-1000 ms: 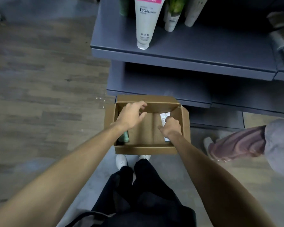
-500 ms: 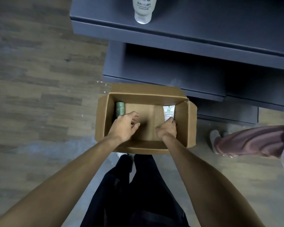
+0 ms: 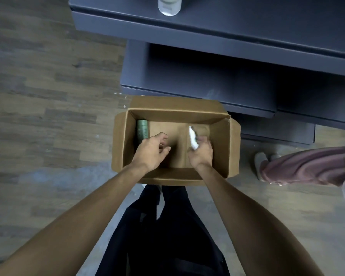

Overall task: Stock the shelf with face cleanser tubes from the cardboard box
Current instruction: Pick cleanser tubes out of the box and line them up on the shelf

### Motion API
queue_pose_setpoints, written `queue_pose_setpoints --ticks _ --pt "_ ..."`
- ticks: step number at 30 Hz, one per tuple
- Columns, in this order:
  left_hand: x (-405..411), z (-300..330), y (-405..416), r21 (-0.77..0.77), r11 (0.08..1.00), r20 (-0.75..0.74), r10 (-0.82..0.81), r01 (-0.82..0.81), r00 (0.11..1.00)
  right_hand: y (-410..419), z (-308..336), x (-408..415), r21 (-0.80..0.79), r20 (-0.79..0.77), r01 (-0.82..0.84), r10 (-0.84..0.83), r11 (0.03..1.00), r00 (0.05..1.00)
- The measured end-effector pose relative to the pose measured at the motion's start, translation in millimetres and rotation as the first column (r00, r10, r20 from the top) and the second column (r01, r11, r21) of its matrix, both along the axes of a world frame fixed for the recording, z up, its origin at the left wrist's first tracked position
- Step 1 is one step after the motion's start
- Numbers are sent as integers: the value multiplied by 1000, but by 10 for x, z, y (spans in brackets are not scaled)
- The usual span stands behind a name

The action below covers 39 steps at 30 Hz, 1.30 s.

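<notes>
A white tube [image 3: 192, 138] lies tilted in the box [image 3: 219, 114] toward its 3 o'clock side, blurred, its near end hidden in the right hand [image 3: 200, 155]; no print on it can be read. That hand's fingers [image 3: 204, 140] are curled round the tube's lower part, knuckles up, though the blur hides how tightly they press. A green tube [image 3: 142, 130] lies along the box's 9 o'clock wall, its near end covered by the left hand [image 3: 150, 152]. The left fingers [image 3: 163, 137] are loosely bent and a little apart, pointing toward 2 o'clock; whether they touch the green tube or the box floor cannot be told. Both bare forearms reach in from 6 o'clock, wrists over the near wall. The box sits open on the floor [image 3: 38, 96], flaps folded out, its far edge against the base of the dark shelf [image 3: 207, 36] at 12 o'clock. On the upper shelf a white tube's cap [image 3: 169, 6] is cut off by the top edge. At 3 o'clock another person's leg [image 3: 307, 169] and shoe [image 3: 260, 163] are partly out of view.
</notes>
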State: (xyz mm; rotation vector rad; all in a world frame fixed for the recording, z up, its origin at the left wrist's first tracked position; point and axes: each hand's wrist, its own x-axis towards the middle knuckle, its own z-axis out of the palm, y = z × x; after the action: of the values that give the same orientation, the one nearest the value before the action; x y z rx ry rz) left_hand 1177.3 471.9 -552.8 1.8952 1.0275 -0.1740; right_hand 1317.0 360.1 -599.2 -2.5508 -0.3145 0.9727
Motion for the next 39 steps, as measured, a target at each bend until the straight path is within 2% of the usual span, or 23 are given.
queue_pose_setpoints --ticks 3,8,18,22,27,30,34,39 --pt "4 -23 -19 -3 1000 -11 -8 8 1000 -10 -38 -59 15 5 -28 28 999 1000" --pt "-8 -74 -12 2 1000 -33 -11 11 999 -69 -187 -17 -165 -118 -88 69 982 991" --pt "-96 -134 -55 -32 999 -69 17 -19 997 -17 -255 175 -183 -167 -266 237 946 957" --pt "-43 -62 47 -73 994 -67 78 -83 995 1 -110 184 -38 -144 -203 196 978 970" --pt "78 87 255 -150 952 -37 263 -265 964 105 189 83 221 -194 -125 170 967 966" --pt "103 215 382 -234 918 68 344 -320 937 160 428 10 319 -191 -111 179 941 965" --pt "141 491 514 -253 918 207 359 -304 910 218 670 -101 388 -155 -118 191 914 969" --pt "205 897 620 -229 962 339 223 -150 914 296 998 -155 436 -84 -89 139 895 987"
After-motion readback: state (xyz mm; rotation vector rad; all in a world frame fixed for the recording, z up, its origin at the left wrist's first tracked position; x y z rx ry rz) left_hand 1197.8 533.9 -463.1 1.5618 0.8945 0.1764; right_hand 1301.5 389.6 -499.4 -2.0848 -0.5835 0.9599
